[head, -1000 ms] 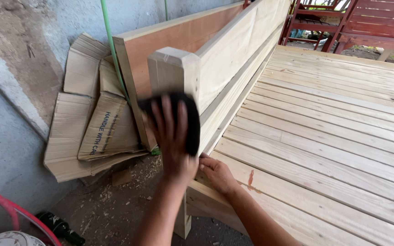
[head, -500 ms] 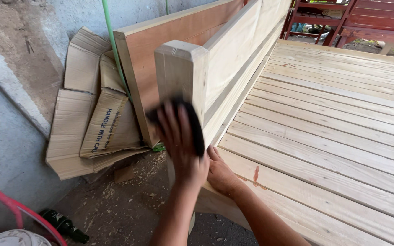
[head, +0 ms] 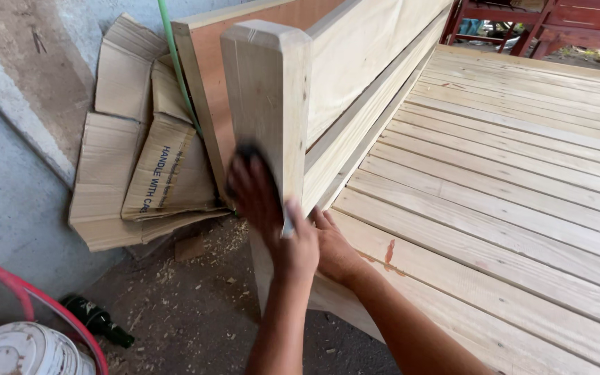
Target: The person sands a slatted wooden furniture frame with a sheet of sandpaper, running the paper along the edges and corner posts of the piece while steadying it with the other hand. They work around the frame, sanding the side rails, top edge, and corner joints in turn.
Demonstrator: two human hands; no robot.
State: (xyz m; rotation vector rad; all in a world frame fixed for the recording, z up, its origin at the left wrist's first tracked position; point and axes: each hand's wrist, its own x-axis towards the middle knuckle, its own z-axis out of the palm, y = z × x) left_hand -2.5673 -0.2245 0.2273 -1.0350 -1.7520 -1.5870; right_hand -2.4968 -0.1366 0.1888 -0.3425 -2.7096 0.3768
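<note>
**woodnoob:** Head view looks down at a pale wooden post (head: 267,104), the upright end piece of a slatted bed frame (head: 508,180). Anyone see what the hands are doing?

**slatfan:** Left hand (head: 269,212) is flat against the outer face of the post, low down, fingers spread and pressing a dark sanding pad (head: 248,154) onto the wood. Only the top edge of the pad peeks out above the fingertips, so most of it is hidden. The thumb hooks round the front edge of the post.

**woodnoob:** And the right one?

**slatfan:** Right hand (head: 335,250) sits just beside the left, at the foot of the post on the slat side. It rests on the frame's corner there, fingers loosely curled, holding nothing I can see.

**woodnoob:** What's around it?

**slatfan:** Behind the post leans a brownish board (head: 210,90), with a green hose (head: 178,66) running down in front of it. Further out from the post, flattened cardboard (head: 140,167) is stacked against the grey wall. Below the post the floor has wood shavings (head: 206,267), and well away from it lie a dark bottle (head: 98,321), a white bucket (head: 19,351) and a red hose (head: 36,302).
</note>
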